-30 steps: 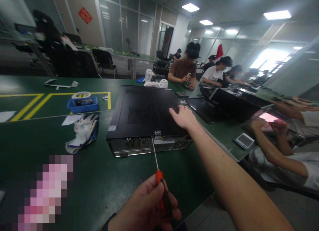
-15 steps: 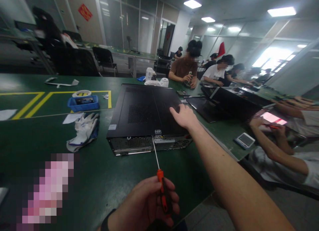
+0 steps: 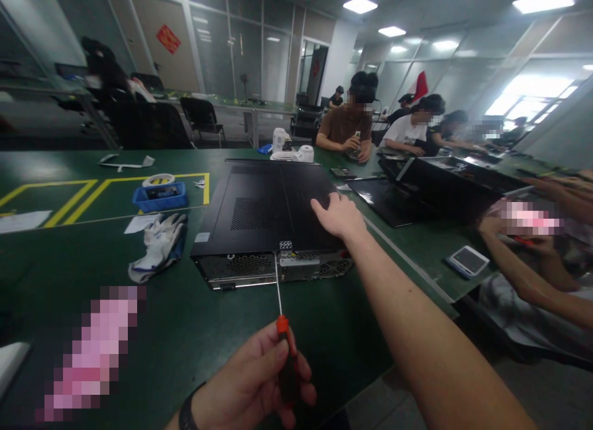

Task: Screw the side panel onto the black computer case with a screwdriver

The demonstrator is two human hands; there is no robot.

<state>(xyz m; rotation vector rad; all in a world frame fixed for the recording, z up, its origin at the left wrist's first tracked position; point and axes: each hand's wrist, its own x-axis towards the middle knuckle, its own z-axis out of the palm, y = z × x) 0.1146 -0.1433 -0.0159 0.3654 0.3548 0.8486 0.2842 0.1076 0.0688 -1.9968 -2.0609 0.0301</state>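
Beyond the left hand point(image 3: 252, 373), clamped on the screwdriver point(image 3: 282, 325), the case point(image 3: 264, 201) (still covered) is touched by the spread right hand point(image 3: 341, 217).

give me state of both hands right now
Left hand: closed around the orange-and-black screwdriver.
Right hand: open, laid on top of the black computer case.

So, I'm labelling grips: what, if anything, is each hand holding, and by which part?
The left hand holds a screwdriver by its handle; the right hand holds nothing, resting on the black case.
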